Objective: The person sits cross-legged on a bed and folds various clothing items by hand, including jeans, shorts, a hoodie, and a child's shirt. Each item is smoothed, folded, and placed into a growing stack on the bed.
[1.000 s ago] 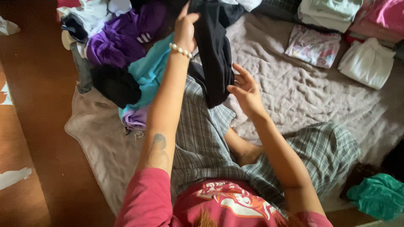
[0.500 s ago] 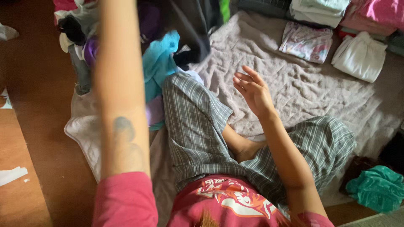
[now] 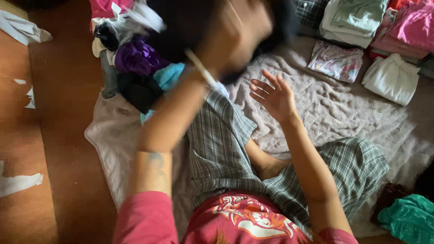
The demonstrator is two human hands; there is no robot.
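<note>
Hands apart, blurred left hand [image 3: 235,34] seemingly gripping black garment [image 3: 181,22], right hand [image 3: 273,95] open over blanket [image 3: 334,108].

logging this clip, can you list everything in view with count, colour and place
dark garment: 1, black, blurred, raised at top centre in the left hand
unsorted clothes pile: 1 heap, purple, teal, black, white, upper left
blanket: 1, grey-beige, spread on the floor under the person
folded patterned garment: 1, pale floral, upper right on the blanket
folded white garment: 1, right of it
folded stacks: several, pale green and pink, top right
teal cloth: 1, lower right corner
wooden floor: brown, left side
left hand: blurred, closed on the dark garment
right hand: open, empty, above the blanket
</note>
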